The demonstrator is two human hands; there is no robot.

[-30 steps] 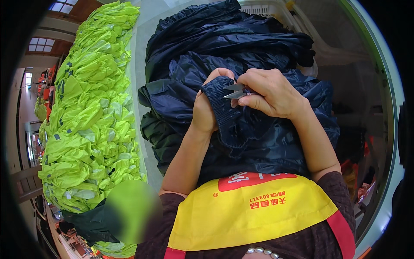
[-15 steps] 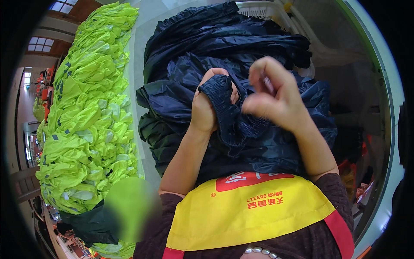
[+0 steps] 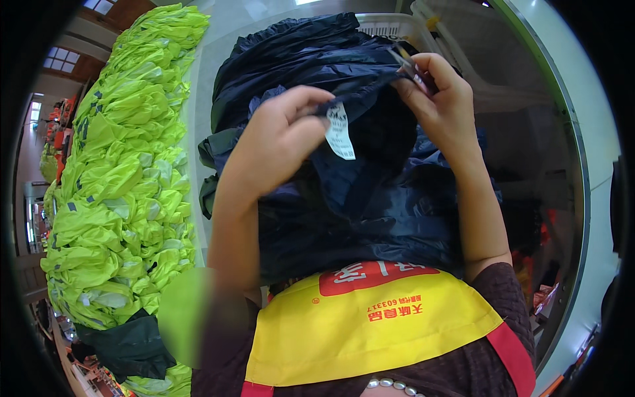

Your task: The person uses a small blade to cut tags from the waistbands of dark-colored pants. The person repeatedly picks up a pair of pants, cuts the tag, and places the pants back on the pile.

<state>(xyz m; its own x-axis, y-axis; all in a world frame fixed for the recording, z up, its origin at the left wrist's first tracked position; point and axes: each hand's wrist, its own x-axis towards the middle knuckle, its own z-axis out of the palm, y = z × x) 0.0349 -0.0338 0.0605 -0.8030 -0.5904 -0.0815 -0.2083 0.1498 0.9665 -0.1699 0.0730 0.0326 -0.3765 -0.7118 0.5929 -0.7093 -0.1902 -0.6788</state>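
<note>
A dark navy garment (image 3: 360,178) hangs stretched between my two hands, above more dark cloth. My left hand (image 3: 278,135) pinches its upper edge beside a white label (image 3: 340,135) that dangles from the fabric. Thread snips (image 3: 413,71) sit in my right hand (image 3: 442,99), their pointed tips toward the upper left. The fingers of that hand also meet the garment's edge; whether they grip the cloth too is hard to make out.
Further dark garments (image 3: 284,56) lie heaped behind my hands. A long pile of neon-yellow garments (image 3: 126,165) runs along the left, with a dark green cloth (image 3: 129,347) at its near end. At the back stands a white plastic basket (image 3: 383,25).
My hands have spread apart and lifted the garment's edge, stretching it between them. The white label has come into view. My right hand has moved up, and the snips now show clearly.
</note>
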